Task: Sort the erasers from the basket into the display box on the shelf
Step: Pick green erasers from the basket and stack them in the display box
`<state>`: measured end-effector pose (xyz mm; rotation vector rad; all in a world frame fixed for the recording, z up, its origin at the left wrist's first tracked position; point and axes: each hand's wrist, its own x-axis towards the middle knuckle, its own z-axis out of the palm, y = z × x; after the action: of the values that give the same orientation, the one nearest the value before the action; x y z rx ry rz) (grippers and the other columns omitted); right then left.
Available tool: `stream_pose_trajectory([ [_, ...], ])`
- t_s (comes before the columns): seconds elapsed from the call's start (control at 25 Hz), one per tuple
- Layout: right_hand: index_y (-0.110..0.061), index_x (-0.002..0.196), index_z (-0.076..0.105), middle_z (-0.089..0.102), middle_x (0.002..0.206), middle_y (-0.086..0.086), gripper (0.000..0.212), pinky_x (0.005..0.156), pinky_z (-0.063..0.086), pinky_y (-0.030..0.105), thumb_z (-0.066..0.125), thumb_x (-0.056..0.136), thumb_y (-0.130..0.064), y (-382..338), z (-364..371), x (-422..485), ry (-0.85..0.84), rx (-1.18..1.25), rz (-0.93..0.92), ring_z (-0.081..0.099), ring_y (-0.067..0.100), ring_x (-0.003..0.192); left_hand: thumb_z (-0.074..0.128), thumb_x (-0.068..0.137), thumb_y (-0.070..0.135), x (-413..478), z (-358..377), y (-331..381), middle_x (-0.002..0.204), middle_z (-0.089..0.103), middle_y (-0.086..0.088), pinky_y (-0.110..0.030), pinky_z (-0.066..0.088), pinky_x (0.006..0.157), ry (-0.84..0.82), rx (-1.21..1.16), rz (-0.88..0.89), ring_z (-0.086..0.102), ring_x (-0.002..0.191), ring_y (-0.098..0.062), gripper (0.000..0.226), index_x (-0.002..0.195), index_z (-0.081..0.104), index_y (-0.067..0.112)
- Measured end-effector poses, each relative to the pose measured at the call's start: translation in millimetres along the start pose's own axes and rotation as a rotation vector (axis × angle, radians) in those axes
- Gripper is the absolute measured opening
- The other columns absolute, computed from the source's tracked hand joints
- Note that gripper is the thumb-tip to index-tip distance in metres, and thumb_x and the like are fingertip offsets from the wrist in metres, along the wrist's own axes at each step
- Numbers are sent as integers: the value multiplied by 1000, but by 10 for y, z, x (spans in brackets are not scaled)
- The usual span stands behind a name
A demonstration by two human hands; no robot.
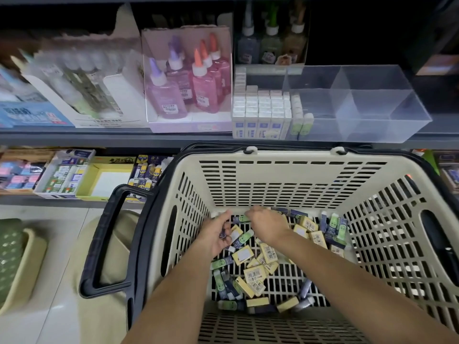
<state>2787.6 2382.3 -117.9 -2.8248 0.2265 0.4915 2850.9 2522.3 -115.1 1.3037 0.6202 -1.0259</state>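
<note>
Head view, looking down into a cream slatted shopping basket held against the shelf front. Both bare forearms reach in from the bottom edge and converge near the far wall of the basket. Left hand: palm rolled inward and partly up, fingers curled, grasping a small clutch of erasers, with a dark-sleeved one and a white end showing between fingers and thumb. Right hand: back of hand up, wrist bent down, fingers tucked under toward the basket floor just beside the left hand. Its fingertips are hidden, so I cannot tell whether it grasps anything. Loose erasers litter the basket floor: yellow-wrapped blocks with barcodes, green ones with faces, dark blue sleeves. They lie jumbled, mostly under and right of the hands. Clear divided display box sits on the shelf directly above the basket's far rim. Its left compartment holds stacked white erasers in tight rows, with a narrow column of green-faced erasers just to their right. Glitter glue bottles stand left of the box.
</note>
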Motion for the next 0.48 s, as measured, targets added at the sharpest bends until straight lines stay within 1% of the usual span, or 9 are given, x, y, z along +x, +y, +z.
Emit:
stream_pose_trajectory([
  [0.04, -11, 116, 55, 54, 118, 8, 34, 63, 45, 31, 48, 86, 3, -5, 17, 11, -33, -78, -11, 60, 26, 96, 65, 86, 19, -2, 16, -13, 55, 50, 1, -22, 37, 46, 7, 4, 24, 41, 45, -9, 12, 79, 59, 12],
  [0.08, -11, 115, 56, 53, 116, 8, 31, 62, 43, 30, 49, 86, 1, 4, 19, 4, -50, -99, 4, 60, 25, 95, 63, 88, 16, 1, 27, -22, 59, 53, 0, -23, 42, 50, 17, -4, 54, 45, 49, -10, 10, 80, 59, 12],
  [0.16, -13, 116, 57, 53, 117, 6, 27, 62, 44, 29, 52, 89, -11, 63, 5, -27, -47, -23, 55, 60, 25, 96, 60, 90, 11, 17, 45, -36, 73, 62, -2, -27, 50, 63, 38, 12, 120, 55, 63, -10, 6, 85, 62, 11],
  [0.2, -14, 116, 58, 53, 116, 4, 27, 66, 47, 30, 54, 89, -16, 105, -21, -54, -45, 72, 72, 59, 24, 97, 59, 91, 11, 22, 56, -41, 84, 66, -3, -27, 51, 69, 41, 57, 150, 58, 73, -10, 5, 90, 64, 10],
  [0.24, -14, 113, 60, 55, 114, 4, 25, 72, 50, 31, 57, 89, -18, 166, -47, -82, -39, 219, 81, 60, 23, 97, 58, 91, 12, 28, 70, -45, 96, 67, -3, -28, 51, 73, 30, 112, 171, 60, 83, -11, 8, 96, 65, 10],
  [0.32, -12, 105, 63, 62, 104, 4, 18, 82, 52, 29, 62, 87, -13, 250, -150, -139, -48, 600, 124, 61, 20, 95, 59, 91, 15, 9, 108, -41, 109, 66, -3, -29, 52, 78, -26, 209, 173, 61, 94, -12, 13, 103, 65, 12],
  [0.36, -11, 102, 63, 63, 98, 3, 16, 83, 52, 27, 63, 86, -11, 260, -214, -174, -72, 759, 143, 62, 18, 93, 60, 91, 18, -11, 131, -38, 111, 66, -4, -29, 53, 78, -63, 248, 157, 61, 96, -13, 16, 105, 65, 13],
  [0.4, -12, 101, 62, 64, 93, 1, 15, 79, 53, 24, 64, 86, -10, 252, -264, -189, -86, 858, 149, 63, 15, 88, 61, 90, 21, -25, 150, -33, 112, 66, -6, -29, 54, 78, -99, 284, 139, 62, 97, -15, 20, 108, 64, 14],
  [0.48, -11, 100, 57, 65, 83, 1, 14, 67, 52, 16, 62, 87, -8, 185, -326, -162, -75, 1009, 168, 65, 10, 75, 63, 87, 29, -46, 184, -18, 107, 68, -6, -30, 55, 73, -172, 327, 93, 65, 96, -18, 27, 110, 62, 15],
])
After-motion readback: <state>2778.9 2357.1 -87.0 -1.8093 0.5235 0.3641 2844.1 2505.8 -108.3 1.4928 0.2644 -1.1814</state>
